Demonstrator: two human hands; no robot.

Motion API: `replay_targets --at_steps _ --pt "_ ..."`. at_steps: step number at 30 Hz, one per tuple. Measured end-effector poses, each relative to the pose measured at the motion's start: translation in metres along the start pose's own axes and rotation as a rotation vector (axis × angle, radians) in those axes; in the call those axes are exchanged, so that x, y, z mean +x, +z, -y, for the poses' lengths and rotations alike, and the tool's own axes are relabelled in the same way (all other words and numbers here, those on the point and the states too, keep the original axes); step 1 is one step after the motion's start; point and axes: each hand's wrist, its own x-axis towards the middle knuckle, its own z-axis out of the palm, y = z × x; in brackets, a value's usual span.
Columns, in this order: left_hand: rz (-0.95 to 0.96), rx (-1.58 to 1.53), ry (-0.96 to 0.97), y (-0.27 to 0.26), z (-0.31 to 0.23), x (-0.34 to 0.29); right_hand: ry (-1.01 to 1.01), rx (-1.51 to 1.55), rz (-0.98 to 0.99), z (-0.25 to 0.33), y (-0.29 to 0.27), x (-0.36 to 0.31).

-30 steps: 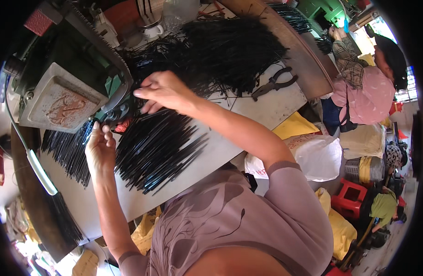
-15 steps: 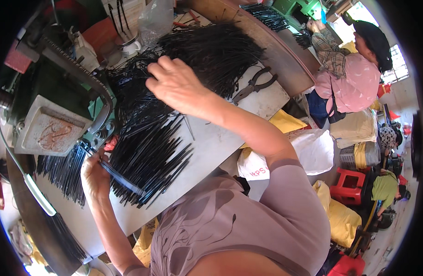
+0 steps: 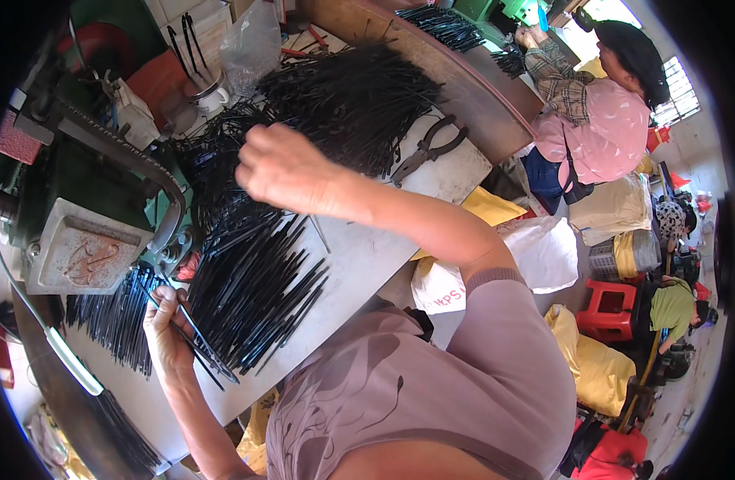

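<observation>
Beside the machine's lower front, my left hand (image 3: 167, 334) pinches a few thin black rods (image 3: 198, 346), which slant down toward the near table edge. A layer of similar black rods (image 3: 255, 292) lies to its right, and another bunch (image 3: 107, 324) lies to its left. My right hand (image 3: 281, 170) is over the tangled black pieces at mid-table, its fingers curled closed; whatever is in them is hidden. Behind it spreads a large dark heap (image 3: 351, 88) of the same sort of pieces. The green machine (image 3: 91, 248) has a worn metal front plate.
Dark-handled pliers (image 3: 427, 152) lie on the pale tabletop (image 3: 355, 240). A white mug (image 3: 210, 94) and a clear plastic bag (image 3: 251, 52) stand at the back. A co-worker in pink (image 3: 599, 136) sits at the far right. Sacks (image 3: 535, 260) and a red stool (image 3: 607, 310) are at right.
My left hand has drawn slightly back toward me with the rods, which have swung to a steeper slant. My right hand has shifted a little left and nearer, its fingers more curled.
</observation>
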Motion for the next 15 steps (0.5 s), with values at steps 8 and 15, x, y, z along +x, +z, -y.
replay_targets --at_steps 8,15 --pt "-0.080 0.105 0.016 0.010 -0.002 -0.016 -0.097 0.333 -0.098 0.076 0.028 0.028" --pt "-0.045 0.090 0.032 0.017 -0.009 -0.010 0.364 1.215 0.156 0.078 0.077 0.041"
